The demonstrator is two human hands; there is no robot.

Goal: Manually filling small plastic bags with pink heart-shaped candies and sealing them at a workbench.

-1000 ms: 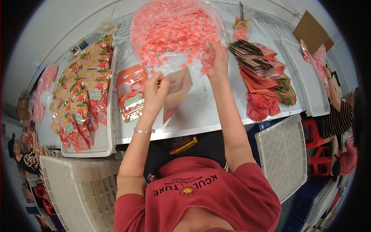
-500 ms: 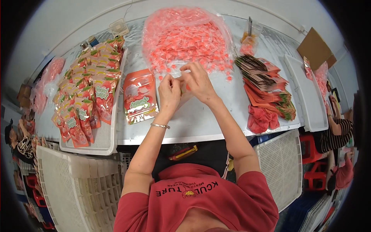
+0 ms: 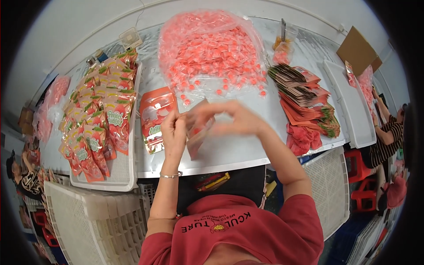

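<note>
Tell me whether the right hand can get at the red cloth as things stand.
Probably yes: no object seems to stand between the right hand and the red cloth, whose top looks uncovered.

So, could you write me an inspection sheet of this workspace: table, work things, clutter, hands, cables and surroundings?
Surface: pale table, loaded left, right and at the far side.
Job's things: pouch in hand; lone pouch flat beside it; piled pouches in the left tray; stacked pouches at right; pink pieces in a clear bag, some loose in front.
Clutter: crumpled pink cloth by the stacked pouches.
Left hand: closed on the pouch.
Right hand: blurred, by the pouch; grip unclear.
Cables: thin cord at the far wall.
Surroundings: co-workers at both sides; red stools at right.
</note>
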